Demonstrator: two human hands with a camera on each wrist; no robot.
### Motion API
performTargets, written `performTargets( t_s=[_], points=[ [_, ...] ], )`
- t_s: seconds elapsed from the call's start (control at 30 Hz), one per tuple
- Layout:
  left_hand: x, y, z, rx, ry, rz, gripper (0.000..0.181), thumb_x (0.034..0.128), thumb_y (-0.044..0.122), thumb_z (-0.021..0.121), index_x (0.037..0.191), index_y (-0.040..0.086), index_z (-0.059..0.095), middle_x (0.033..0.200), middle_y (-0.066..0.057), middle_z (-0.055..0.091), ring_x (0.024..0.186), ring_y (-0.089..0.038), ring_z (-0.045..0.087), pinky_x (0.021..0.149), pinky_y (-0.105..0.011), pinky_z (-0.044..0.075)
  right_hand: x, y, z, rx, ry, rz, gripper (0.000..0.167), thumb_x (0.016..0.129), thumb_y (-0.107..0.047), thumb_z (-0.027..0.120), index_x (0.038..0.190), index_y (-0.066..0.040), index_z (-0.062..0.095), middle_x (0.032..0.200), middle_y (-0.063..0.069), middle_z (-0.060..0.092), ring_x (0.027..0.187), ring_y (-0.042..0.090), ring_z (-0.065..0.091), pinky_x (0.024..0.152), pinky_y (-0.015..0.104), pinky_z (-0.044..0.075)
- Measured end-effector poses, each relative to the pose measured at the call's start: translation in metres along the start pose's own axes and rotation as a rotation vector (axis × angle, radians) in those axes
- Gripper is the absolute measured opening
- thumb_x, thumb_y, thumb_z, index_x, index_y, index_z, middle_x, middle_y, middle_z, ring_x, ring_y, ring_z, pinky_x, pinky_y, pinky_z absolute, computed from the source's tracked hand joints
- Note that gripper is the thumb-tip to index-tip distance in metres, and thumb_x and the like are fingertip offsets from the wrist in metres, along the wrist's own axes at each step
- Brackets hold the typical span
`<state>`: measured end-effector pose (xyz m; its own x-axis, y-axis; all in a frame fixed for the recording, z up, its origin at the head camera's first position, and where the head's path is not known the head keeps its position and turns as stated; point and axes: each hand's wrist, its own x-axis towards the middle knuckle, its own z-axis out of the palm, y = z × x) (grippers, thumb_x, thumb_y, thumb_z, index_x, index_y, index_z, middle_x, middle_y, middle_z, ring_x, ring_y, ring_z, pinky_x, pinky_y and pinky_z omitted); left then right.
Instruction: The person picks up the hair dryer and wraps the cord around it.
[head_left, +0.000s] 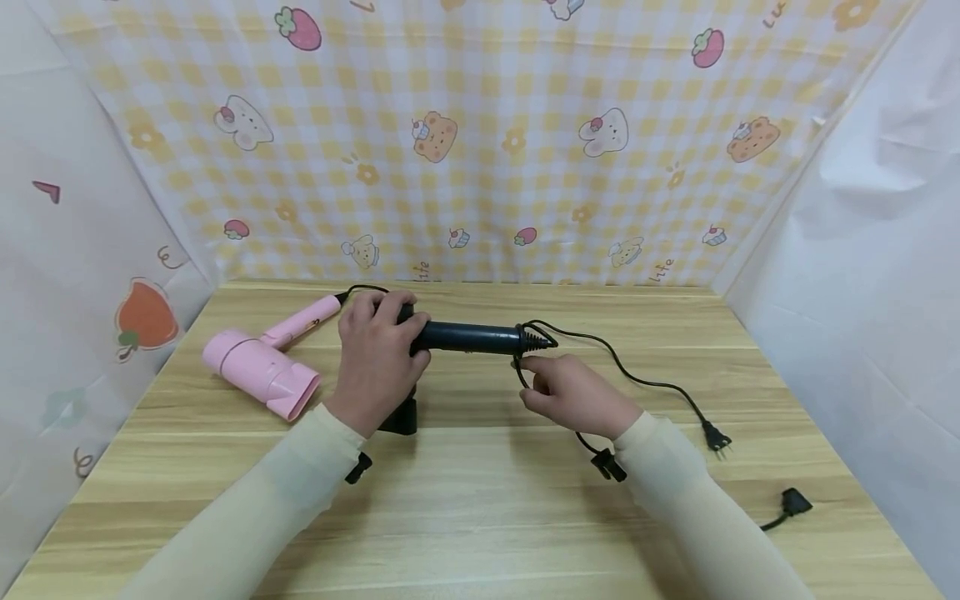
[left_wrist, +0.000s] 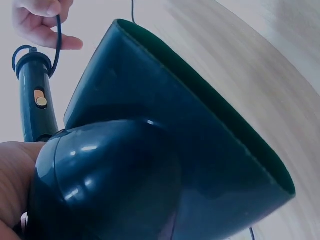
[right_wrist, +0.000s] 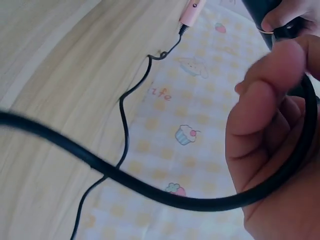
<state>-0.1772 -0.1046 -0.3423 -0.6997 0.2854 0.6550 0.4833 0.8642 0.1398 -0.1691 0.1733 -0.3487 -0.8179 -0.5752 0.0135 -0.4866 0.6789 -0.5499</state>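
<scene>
A dark hair dryer [head_left: 472, 337] is held above the table, its handle pointing right and its nozzle [left_wrist: 200, 135] large in the left wrist view. My left hand [head_left: 378, 350] grips the dryer's body from above. Its black cord [right_wrist: 200, 204] is looped round the end of the handle. My right hand [head_left: 573, 392] pinches that cord just below the handle's tip, fingers curled; the cord hangs past the palm. A black clip-like piece [head_left: 608, 465] hangs near the right wrist.
A pink hair dryer [head_left: 258, 371] lies at the table's left; its cord runs behind to a plug [head_left: 716, 437] on the right. Another black plug end [head_left: 795, 502] lies at the right front. A patterned curtain [head_left: 480, 167] stands at the back edge.
</scene>
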Motion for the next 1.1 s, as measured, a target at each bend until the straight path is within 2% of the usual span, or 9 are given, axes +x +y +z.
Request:
performTargets(
  t_s=[0.07, 0.17, 0.33, 0.47, 0.73, 0.93, 1.1],
  points=[
    [0.000, -0.001, 0.000, -0.001, -0.003, -0.005, 0.032, 0.0750, 0.011, 0.082, 0.106, 0.006, 0.077, 0.124, -0.014, 0.057, 0.113, -0.040, 0.042, 0.092, -0.063, 0.035, -0.001, -0.002, -0.001, -0.031, 0.012, -0.029, 0.032, 0.094, -0.015, 0.060, 0.125, -0.004, 0.063, 0.055, -0.011, 0.040, 0.045, 0.002, 0.029, 0.049, 0.024, 0.031],
    [-0.001, -0.002, 0.001, 0.000, -0.007, -0.015, 0.032, 0.0750, 0.011, 0.082, 0.106, 0.005, 0.077, 0.125, -0.014, 0.057, 0.114, -0.040, 0.042, 0.092, -0.063, 0.035, -0.003, -0.003, -0.002, -0.051, 0.035, -0.077, 0.027, 0.093, -0.012, 0.059, 0.119, -0.006, 0.065, 0.056, -0.012, 0.039, 0.046, 0.000, 0.029, 0.051, 0.023, 0.034],
    [-0.003, -0.004, 0.001, 0.011, -0.007, -0.018, 0.032, 0.0745, 0.011, 0.083, 0.105, 0.006, 0.077, 0.124, -0.014, 0.057, 0.114, -0.040, 0.042, 0.093, -0.064, 0.034, -0.007, -0.008, -0.005, -0.053, 0.092, -0.148, 0.014, 0.093, -0.008, 0.058, 0.104, -0.011, 0.066, 0.060, -0.013, 0.042, 0.050, 0.000, 0.034, 0.053, 0.023, 0.037],
    [-0.004, -0.005, 0.002, 0.008, 0.001, -0.010, 0.030, 0.0745, 0.011, 0.082, 0.104, 0.006, 0.077, 0.124, -0.014, 0.057, 0.113, -0.039, 0.042, 0.092, -0.064, 0.034, -0.009, -0.012, -0.009, -0.051, 0.166, -0.189, 0.010, 0.093, -0.006, 0.059, 0.097, -0.012, 0.066, 0.065, -0.013, 0.046, 0.054, 0.001, 0.039, 0.052, 0.023, 0.038],
    [-0.007, -0.007, 0.006, 0.001, -0.013, -0.024, 0.029, 0.0748, 0.010, 0.082, 0.103, 0.007, 0.077, 0.123, -0.014, 0.058, 0.111, -0.039, 0.043, 0.091, -0.065, 0.035, -0.009, -0.014, -0.017, -0.058, 0.240, -0.201, 0.009, 0.094, -0.008, 0.063, 0.094, -0.015, 0.069, 0.063, -0.013, 0.048, 0.052, 0.002, 0.040, 0.051, 0.024, 0.038],
    [-0.009, -0.003, 0.008, 0.006, -0.039, -0.016, 0.029, 0.0757, 0.013, 0.082, 0.104, 0.007, 0.077, 0.125, -0.014, 0.057, 0.113, -0.041, 0.043, 0.090, -0.065, 0.035, -0.010, -0.015, -0.019, -0.073, 0.297, -0.221, 0.010, 0.093, -0.009, 0.065, 0.093, -0.018, 0.070, 0.068, -0.013, 0.051, 0.055, 0.003, 0.042, 0.052, 0.025, 0.040],
    [-0.010, -0.002, 0.008, 0.000, -0.019, -0.011, 0.030, 0.0749, 0.012, 0.083, 0.104, 0.007, 0.077, 0.124, -0.014, 0.057, 0.112, -0.041, 0.043, 0.090, -0.064, 0.036, -0.009, -0.018, -0.023, -0.072, 0.337, -0.243, 0.010, 0.092, -0.008, 0.068, 0.091, -0.018, 0.069, 0.068, -0.012, 0.051, 0.056, 0.005, 0.043, 0.051, 0.024, 0.039]
  ],
)
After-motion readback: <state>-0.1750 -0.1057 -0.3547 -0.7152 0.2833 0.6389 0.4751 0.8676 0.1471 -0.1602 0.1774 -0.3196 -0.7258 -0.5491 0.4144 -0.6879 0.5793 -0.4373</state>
